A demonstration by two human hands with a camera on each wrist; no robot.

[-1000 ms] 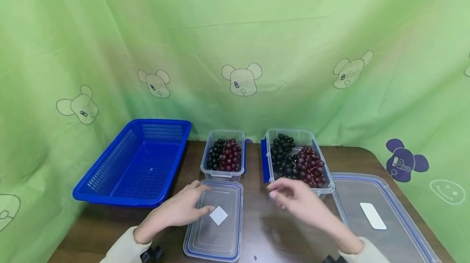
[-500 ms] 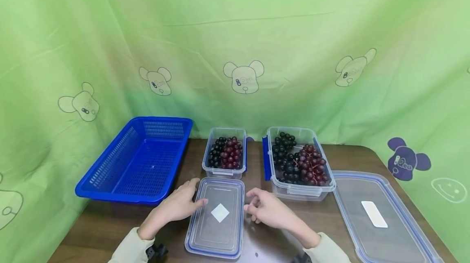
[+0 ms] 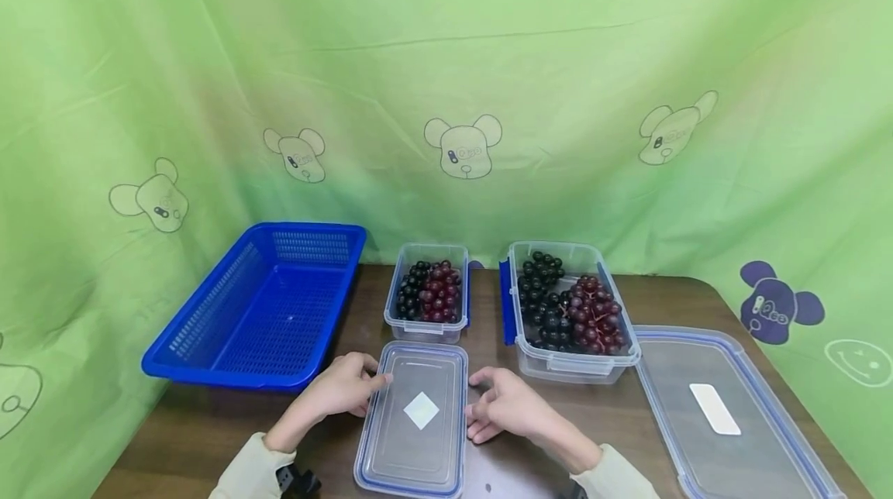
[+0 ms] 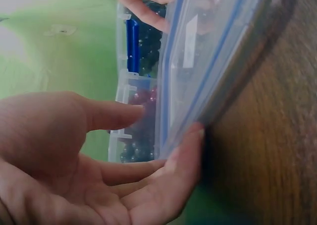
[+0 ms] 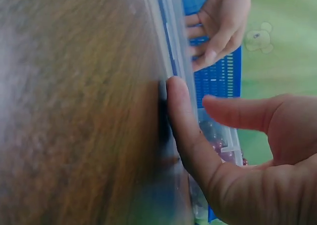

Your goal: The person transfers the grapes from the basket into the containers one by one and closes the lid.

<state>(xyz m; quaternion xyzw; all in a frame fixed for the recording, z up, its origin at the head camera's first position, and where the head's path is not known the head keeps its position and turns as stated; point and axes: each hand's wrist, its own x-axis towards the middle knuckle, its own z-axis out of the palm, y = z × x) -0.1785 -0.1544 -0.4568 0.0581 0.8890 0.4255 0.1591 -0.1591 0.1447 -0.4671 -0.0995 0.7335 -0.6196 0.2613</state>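
A clear rectangular lid with a blue seal and a white diamond label lies in front of me between both hands. At its left edge, my left hand has fingertips touching the rim from below. In the left wrist view, the left thumb is spread away from those fingers. My right hand is at the lid's right edge. In the right wrist view, its straight index finger touches the rim, while the thumb stands apart. Neither hand visibly pinches the lid.
Behind the lid stands a small clear container of dark and red grapes. A larger grape container is to its right, with a bigger lid on the table beside it. A blue basket sits at left.
My right hand has come left from near the large container to the lid's right edge. The left hand's fingers have moved down to its left edge. The lid has shifted slightly.
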